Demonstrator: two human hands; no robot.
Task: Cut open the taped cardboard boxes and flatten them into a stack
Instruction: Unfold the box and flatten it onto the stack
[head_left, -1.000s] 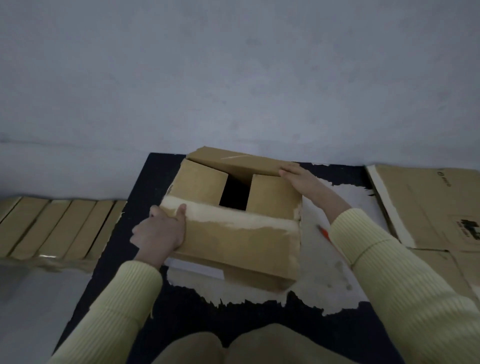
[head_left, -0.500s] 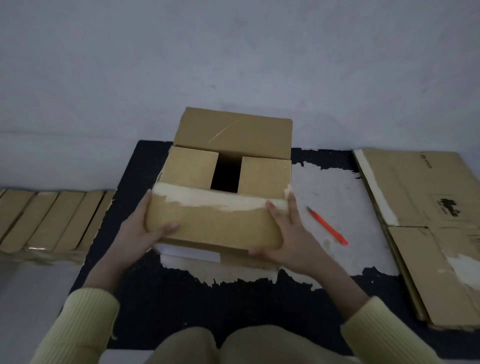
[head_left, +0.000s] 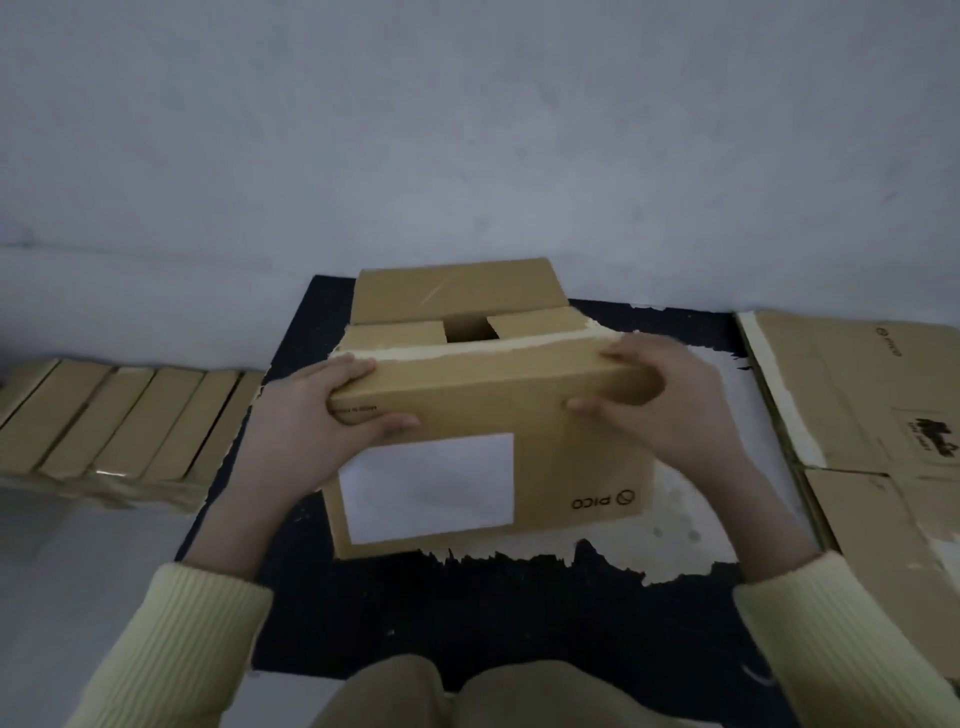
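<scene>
Both hands on the box over the black mat. The left hand grips the near top edge at its left end, fingers curled over the top, thumb on the front. The right hand clamps the right end the same way. The far flap stands up and the white label faces the camera. Flattened cardboard lies to the right, a cardboard stack to the left.

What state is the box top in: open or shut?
Partly open: the box has its far flap raised, and a dark gap shows between the two inner flaps.
</scene>
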